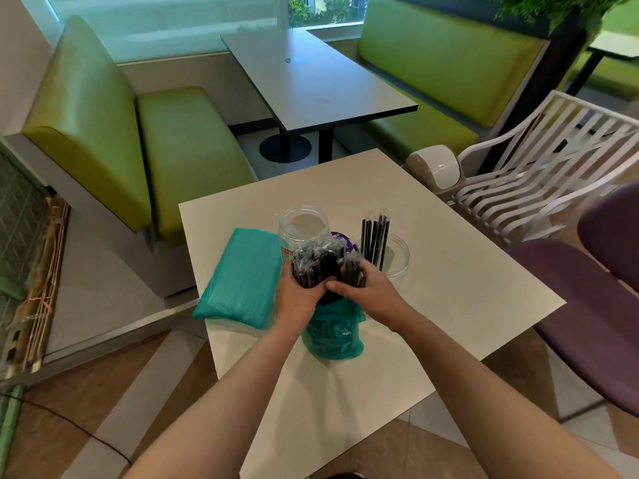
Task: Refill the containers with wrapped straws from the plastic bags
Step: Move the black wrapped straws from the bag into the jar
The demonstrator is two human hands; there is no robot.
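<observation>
I was, by my reckoning, near the start of the refill. The clear container (394, 252) toward the far right of the white tabletop (466, 288) held only a thin stand of wrapped black straws (375, 236), and the clear jar (306, 226) just beyond my hands looked empty. A sealed teal bag (242, 278) lay flat near the left edge, untouched, so most of the stock was yet to go in. My left hand (299, 292) and right hand (363, 288) were both curled around a thick bundle of wrapped straws (323, 264), fingers meeting at its middle, holding it upright above the mouth of the opened teal bag (332, 337) that stood near the tabletop's near edge. The bundle sat right between my palms, just short of the jar and left of the part-filled container.
</observation>
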